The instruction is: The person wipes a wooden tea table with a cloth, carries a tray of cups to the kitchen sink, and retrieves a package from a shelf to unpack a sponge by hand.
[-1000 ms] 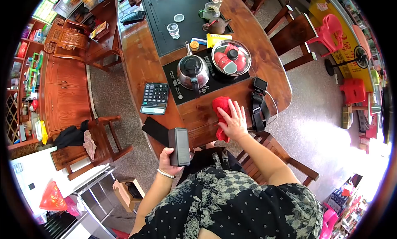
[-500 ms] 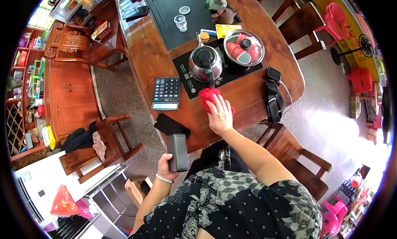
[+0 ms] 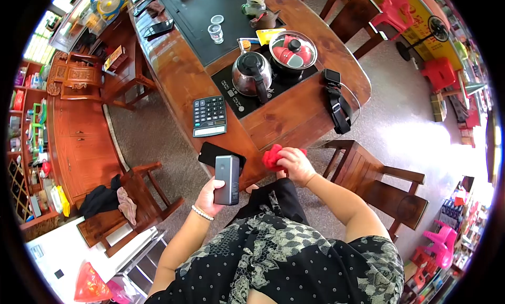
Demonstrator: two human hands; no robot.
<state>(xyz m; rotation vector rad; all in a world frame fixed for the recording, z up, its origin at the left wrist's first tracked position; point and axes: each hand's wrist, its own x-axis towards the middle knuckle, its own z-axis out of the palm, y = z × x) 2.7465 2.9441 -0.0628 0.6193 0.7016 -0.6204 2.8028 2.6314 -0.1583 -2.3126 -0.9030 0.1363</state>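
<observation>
The left hand (image 3: 208, 198) is gripping a dark grey block (image 3: 226, 180), smooth-faced and oblong with small pale print, near the table's front edge. The right hand (image 3: 297, 167) is bunching a bright red cloth (image 3: 272, 158), soft and crumpled, at that edge; whether the cloth is touching wood is unclear. A flat black phone (image 3: 216, 152) is lying on the glossy, grained wooden table (image 3: 279, 126). Farther off, a dark calculator (image 3: 209, 116) is resting near a rounded, shiny kettle (image 3: 246, 77), and beyond, a glass-lidded pot (image 3: 292, 56) is gleaming.
</observation>
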